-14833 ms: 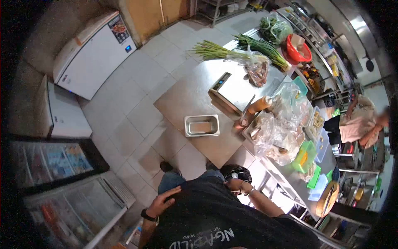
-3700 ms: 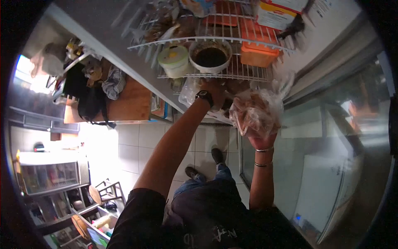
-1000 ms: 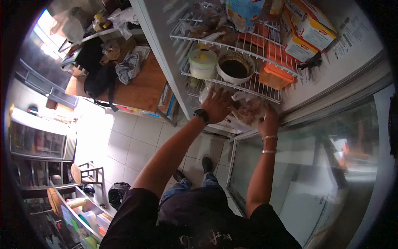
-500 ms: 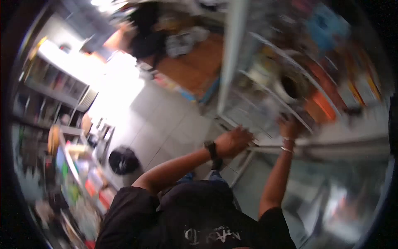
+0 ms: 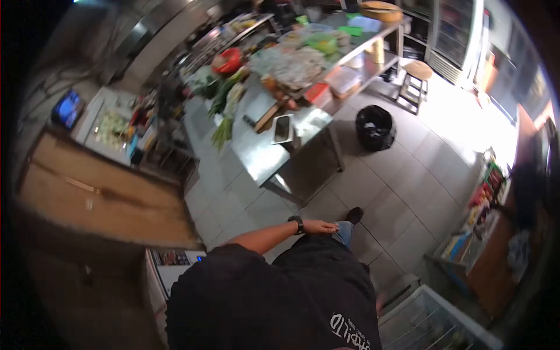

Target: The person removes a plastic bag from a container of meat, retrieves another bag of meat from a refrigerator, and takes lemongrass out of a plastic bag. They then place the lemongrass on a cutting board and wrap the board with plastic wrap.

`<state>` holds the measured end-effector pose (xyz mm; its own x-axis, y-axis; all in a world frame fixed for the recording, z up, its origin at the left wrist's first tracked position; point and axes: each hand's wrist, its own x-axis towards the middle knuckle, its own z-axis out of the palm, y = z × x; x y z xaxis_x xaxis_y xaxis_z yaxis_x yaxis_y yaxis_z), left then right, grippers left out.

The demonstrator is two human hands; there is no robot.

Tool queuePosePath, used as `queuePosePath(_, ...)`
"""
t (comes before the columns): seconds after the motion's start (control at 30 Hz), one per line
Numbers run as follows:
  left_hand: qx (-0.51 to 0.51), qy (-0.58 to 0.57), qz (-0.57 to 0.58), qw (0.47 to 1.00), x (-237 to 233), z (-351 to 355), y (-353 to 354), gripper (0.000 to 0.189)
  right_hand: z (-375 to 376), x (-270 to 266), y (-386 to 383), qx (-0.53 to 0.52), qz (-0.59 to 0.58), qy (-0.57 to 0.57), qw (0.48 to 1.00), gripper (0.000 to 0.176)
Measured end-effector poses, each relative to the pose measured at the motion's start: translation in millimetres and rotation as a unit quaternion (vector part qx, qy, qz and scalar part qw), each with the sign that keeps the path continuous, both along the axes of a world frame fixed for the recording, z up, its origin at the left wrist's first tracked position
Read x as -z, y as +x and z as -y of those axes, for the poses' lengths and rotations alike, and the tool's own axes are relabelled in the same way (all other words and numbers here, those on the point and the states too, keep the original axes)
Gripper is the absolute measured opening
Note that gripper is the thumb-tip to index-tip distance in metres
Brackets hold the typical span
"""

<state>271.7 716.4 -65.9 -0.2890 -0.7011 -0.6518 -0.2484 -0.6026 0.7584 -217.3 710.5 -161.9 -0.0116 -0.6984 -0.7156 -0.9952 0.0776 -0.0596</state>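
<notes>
My left hand, with a dark watch on its wrist, hangs in front of my thigh beside the blue jeans. Its fingers are loosely stretched out and nothing shows in them. My right hand is out of view, beyond the dark shirt. Ahead of me stands a steel table. On it are a metal tray, leafy green vegetables, a red bowl and several plastic bags.
A black-bagged bin and a wooden stool stand on the tiled floor. At lower right is a glass-topped case. A brown wooden panel is on the left, and a tall glass-door fridge is at the back.
The view has swung from shelves behind glass to the kitchen table. My left hand has come away from the shelves to my thigh; my right hand has left the view.
</notes>
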Motion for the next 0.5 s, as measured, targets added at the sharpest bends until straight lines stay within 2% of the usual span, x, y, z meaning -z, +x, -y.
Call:
queuePosePath(0.07, -0.093, -0.028, 0.000, 0.995, 16.6, -35.8, 7.7, 0.064, 4.4, 10.8, 42.4, -0.060, 0.106, -0.010, 0.993, 0.076)
queuePosePath(0.17, -0.171, -0.070, 0.037, 0.982, 51.3, -74.2, 30.2, 0.058, 28.5, 8.7, 94.4, -0.108, 0.176, -0.020, 0.978, 0.073)
queuePosePath(0.2, -0.221, -0.004, 0.014, 0.975, 33.1, -81.6, 36.4, 0.056, 34.6, 8.2, 109.5, -0.115, 0.184, -0.022, 0.976, 0.072)
queuePosePath(0.23, -0.229, -0.010, 0.011, 0.973, 54.4, -94.6, 47.2, 0.056, 41.5, 6.7, 125.0, -0.123, 0.190, -0.026, 0.974, 0.071)
queuePosePath(0.27, -0.228, -0.015, 0.047, 0.972, 99.7, -113.7, 56.9, 0.057, 46.3, 3.0, 139.2, -0.132, 0.194, -0.028, 0.972, 0.070)
queuePosePath(0.3, -0.226, -0.019, 0.086, 0.970, 123.0, -126.7, 71.2, 0.059, 50.9, 0.4, 154.4, -0.139, 0.195, -0.030, 0.970, 0.068)
queuePosePath(0.37, -0.098, 0.066, 0.190, 0.975, 91.7, -147.8, 108.3, 0.061, 56.3, -1.7, 175.4, -0.149, 0.190, -0.034, 0.970, 0.066)
queuePosePath(0.43, 0.007, 0.088, 0.277, 0.957, 126.3, -187.4, 140.0, 0.059, 60.7, -2.0, 198.7, -0.157, 0.179, -0.041, 0.970, 0.064)
queuePosePath(0.5, -0.034, 0.121, 0.272, 0.954, 130.4, -230.2, 169.0, 0.055, 62.7, -3.1, 215.7, -0.161, 0.161, -0.042, 0.973, 0.062)
